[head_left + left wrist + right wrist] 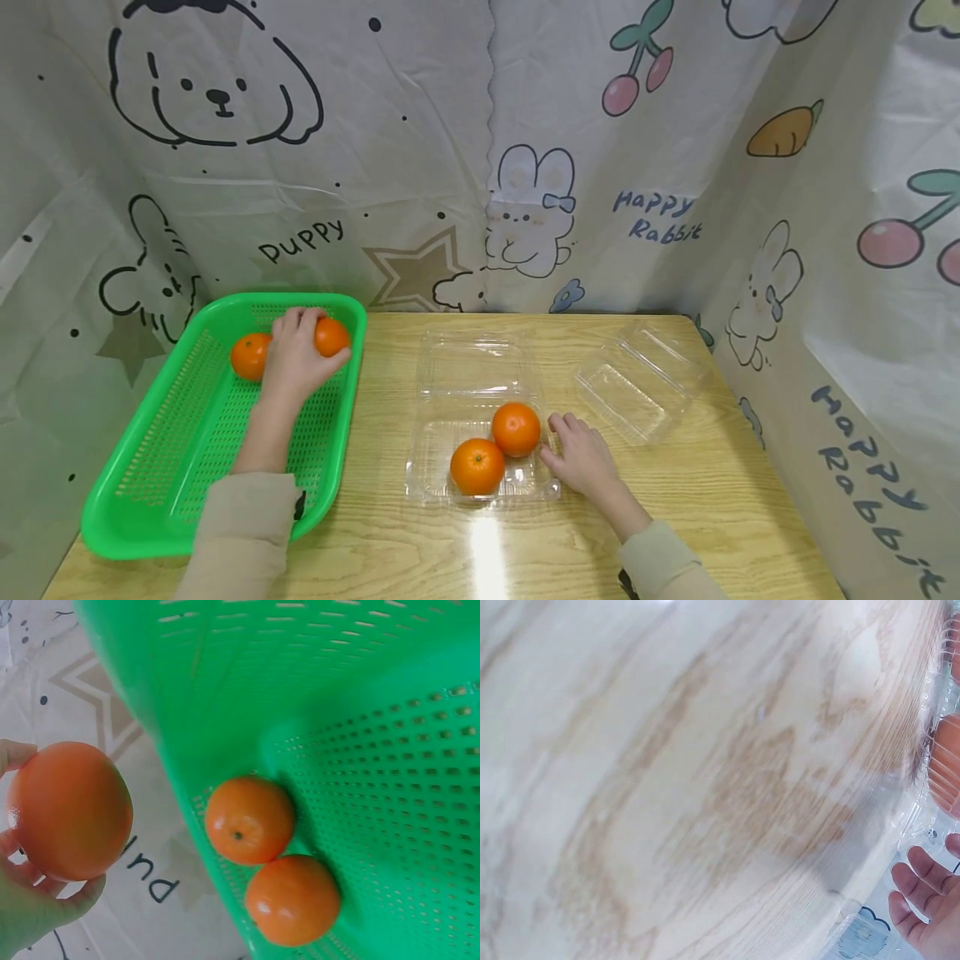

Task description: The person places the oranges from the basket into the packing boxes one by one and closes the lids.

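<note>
My left hand (295,350) grips an orange (332,337) above the far end of the green basket (348,417). Fingers and thumb curl round this fruit in the left wrist view, where two more oranges, one with its stem scar showing (250,820) and one beside it (293,900), touch each other in the basket. Two oranges (477,467) sit in the near half of a clear plastic clamshell box (423,479) with its lid laid back. Just right of that box is my right hand (583,456), fingers loosely bent and holding nothing; whether it touches the rim I cannot tell.
A second clear plastic box (626,392) lies opened out at the back right of the wooden table (555,550). Printed cloth (420,150) hangs behind the table and along both sides. The basket's raised rim stands along the table's left.
</note>
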Motion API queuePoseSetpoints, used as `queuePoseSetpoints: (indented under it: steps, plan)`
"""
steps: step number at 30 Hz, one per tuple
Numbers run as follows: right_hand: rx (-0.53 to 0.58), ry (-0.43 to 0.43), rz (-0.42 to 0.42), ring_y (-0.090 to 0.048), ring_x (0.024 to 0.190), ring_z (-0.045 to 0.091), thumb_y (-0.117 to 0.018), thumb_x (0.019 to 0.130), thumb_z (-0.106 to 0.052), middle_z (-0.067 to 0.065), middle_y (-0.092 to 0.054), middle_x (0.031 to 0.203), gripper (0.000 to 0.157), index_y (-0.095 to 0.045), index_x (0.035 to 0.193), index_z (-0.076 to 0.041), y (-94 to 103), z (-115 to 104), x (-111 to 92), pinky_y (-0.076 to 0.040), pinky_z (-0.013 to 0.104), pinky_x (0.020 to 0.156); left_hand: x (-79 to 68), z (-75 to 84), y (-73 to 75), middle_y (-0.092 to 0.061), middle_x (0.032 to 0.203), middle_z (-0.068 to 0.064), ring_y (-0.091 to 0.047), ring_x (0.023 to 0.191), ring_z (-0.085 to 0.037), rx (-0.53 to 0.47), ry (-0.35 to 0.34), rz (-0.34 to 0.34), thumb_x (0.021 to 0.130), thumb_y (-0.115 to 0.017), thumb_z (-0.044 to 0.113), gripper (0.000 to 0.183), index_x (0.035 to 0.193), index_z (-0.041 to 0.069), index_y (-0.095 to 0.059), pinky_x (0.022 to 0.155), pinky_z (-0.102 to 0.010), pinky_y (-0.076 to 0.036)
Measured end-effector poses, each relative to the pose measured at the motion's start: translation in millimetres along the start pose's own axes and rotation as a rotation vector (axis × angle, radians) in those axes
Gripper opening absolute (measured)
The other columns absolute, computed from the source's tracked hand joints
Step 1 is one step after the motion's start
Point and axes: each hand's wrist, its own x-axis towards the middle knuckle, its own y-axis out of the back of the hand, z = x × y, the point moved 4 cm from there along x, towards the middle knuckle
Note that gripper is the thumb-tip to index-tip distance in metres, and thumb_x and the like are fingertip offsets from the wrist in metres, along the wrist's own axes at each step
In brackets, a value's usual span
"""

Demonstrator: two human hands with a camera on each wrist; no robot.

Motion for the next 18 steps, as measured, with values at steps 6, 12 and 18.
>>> queuePoseSetpoints:
  steps: [6,12,18]
  plan:
    - [0.003,0.001,0.008,-0.051,0.078,0.02,-0.058,0.078,-0.034,0.003,-0.052,0.09,0.031,-0.051,0.101,-0.014,0.3,-0.2,0.0,-0.042,0.033,0.061,-0.1,14.2,2.7,-0.039,0.12,-0.023,-0.034,0.107,-0.042,-0.006,-0.028,-0.012,0.075,-0.064,0.023,0.053,0.119,-0.001,-0.045,0.08,-0.057,-0.037]
    - [0.001,-0.001,0.008,-0.052,0.08,0.021,-0.058,0.079,-0.034,0.003,-0.053,0.091,0.031,-0.051,0.101,-0.014,0.2,-0.1,0.0,-0.043,0.034,0.063,0.0,29.0,3.7,-0.041,0.119,-0.022,-0.035,0.107,-0.04,0.009,-0.08,-0.004,0.073,-0.064,0.023,0.053,0.118,0.0,-0.047,0.075,-0.057,-0.039]
    - [0.004,-0.001,0.009,-0.052,0.08,0.021,-0.058,0.078,-0.035,0.003,-0.053,0.091,0.031,-0.051,0.101,-0.014,-0.1,0.2,-0.2,-0.043,0.035,0.063,0.5,43.8,3.1,-0.044,0.114,-0.02,-0.039,0.104,-0.04,0.004,-0.171,0.037,0.07,-0.066,0.023,0.05,0.11,0.001,-0.049,0.072,-0.054,-0.042]
